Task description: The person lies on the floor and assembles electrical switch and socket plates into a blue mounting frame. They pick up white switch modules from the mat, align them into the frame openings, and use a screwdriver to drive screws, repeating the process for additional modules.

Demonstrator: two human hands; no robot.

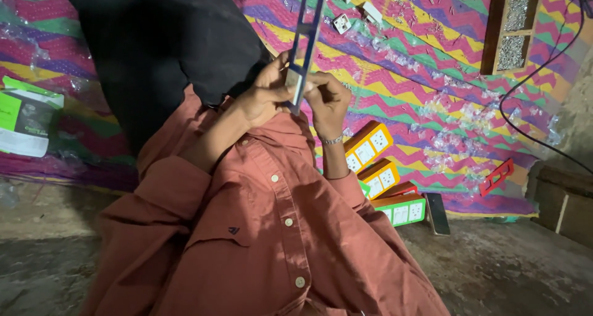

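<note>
While both hands meet at the middle of the view, they're pinched onto the same long blue metal strip (pixel 307 29), a flat frame with rectangular cutouts that runs from the fingers to the top edge of the picture. The left hand (pixel 265 96) has its fingers curled shut around the strip's near end, where a small pale part (pixel 293 81) sits against it, and the right hand (pixel 327 100) is closed on it from the other side, fingertips touching the strip's edge, a thin bracelet (pixel 332 140) on that wrist. Both sleeves are rust-red, same as the buttoned shirt (pixel 272 229) filling the bottom of the frame. Everything's above a zigzag-patterned mat (pixel 432 75) in pink, green, yellow and purple. Just beside the right forearm there's a pile of orange boxes (pixel 377 161) with white switch pieces showing in their windows, and a dark phone (pixel 437 213) lies near the lowest one. Farther off, a wooden tray (pixel 511 29) holds small silvery screws, a few white sockets (pixel 343 22) lie loose near the strip's far end, and a red frame (pixel 497 177) sits at the mat's edge.
</note>
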